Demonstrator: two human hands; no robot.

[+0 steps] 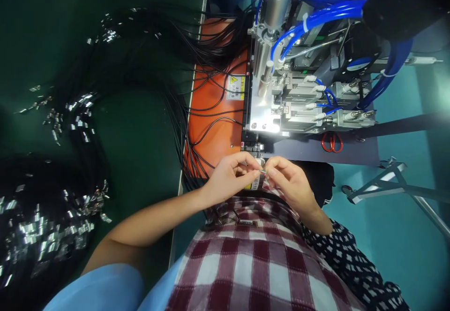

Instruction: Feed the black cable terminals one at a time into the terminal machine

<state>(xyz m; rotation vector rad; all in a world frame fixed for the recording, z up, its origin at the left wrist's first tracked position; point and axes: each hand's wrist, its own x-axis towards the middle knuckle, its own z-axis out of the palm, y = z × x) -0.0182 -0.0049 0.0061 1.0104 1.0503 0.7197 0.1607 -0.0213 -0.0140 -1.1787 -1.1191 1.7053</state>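
Note:
My left hand point(232, 177) and my right hand point(291, 182) meet close in front of my checked apron, thumb and fingertips pinched on both sides. Between the fingertips shows a thin, pale bluish wire end point(263, 171), mostly covered by the fingers. Just beyond the hands is the machine's front edge with a small black and metal fixture point(252, 147). Thin black cables point(211, 125) run over the orange plate point(218, 147) to the left of the machine.
Cylinders and blue air hoses point(333, 13) fill the machine at upper right. Red-handled scissors point(332, 143) lie on its dark base. Bundles of black cables with shiny metal connectors point(80, 114) lie on the green surface at left. A metal stand leg point(390, 182) is at right.

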